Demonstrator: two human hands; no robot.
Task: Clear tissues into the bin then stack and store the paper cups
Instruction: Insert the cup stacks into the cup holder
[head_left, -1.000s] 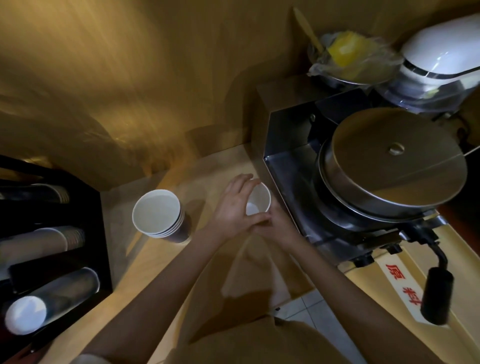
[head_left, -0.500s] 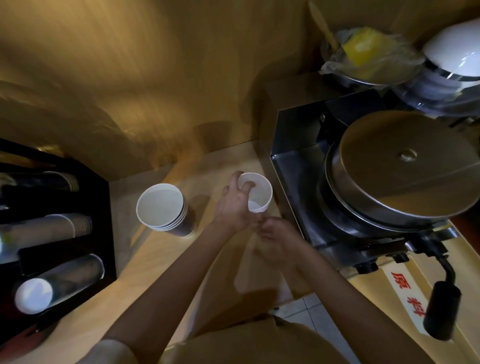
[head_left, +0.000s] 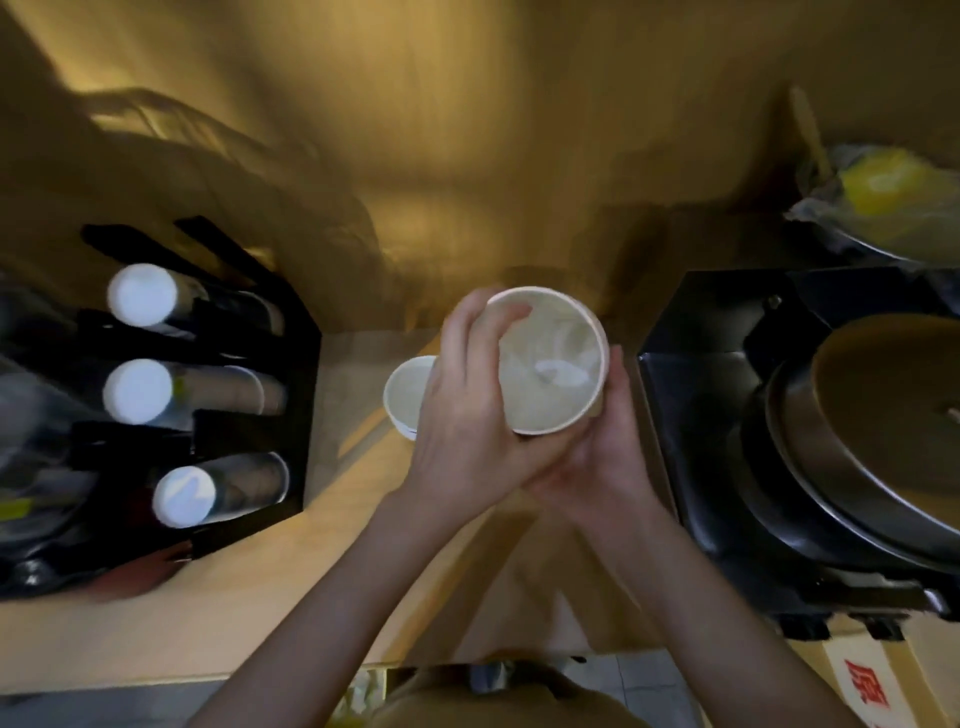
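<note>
The person has a white paper cup (head_left: 553, 364) lifted off the desk (head_left: 171, 634) and cradled in both hands, mouth tipped toward the camera, above the back part of the desk between the black cup rack (head_left: 208, 395) at the left edge and the steel machine (head_left: 810, 441) on the right. The left hand (head_left: 467, 410) wraps the near-left wall, its fingers (head_left: 511, 314) hooked over the rim; the right hand (head_left: 605, 457) cups the base and right wall, so both are closed on this one cup. Something pale and crumpled lies in the bottom, likely a tissue, though blur leaves me unsure. A cup like this should be very light, thin-walled and easily crushed, smooth outside, so a loose grip round the rolled rim or base suits it better than a squeeze on the mid-wall. A second cup (head_left: 408, 395), perhaps a small stack, stands on the desk just left of the hands, partly hidden. The rack holds sleeves of cups lying sideways, round white ends showing. The desk is pale wood, matte
</note>
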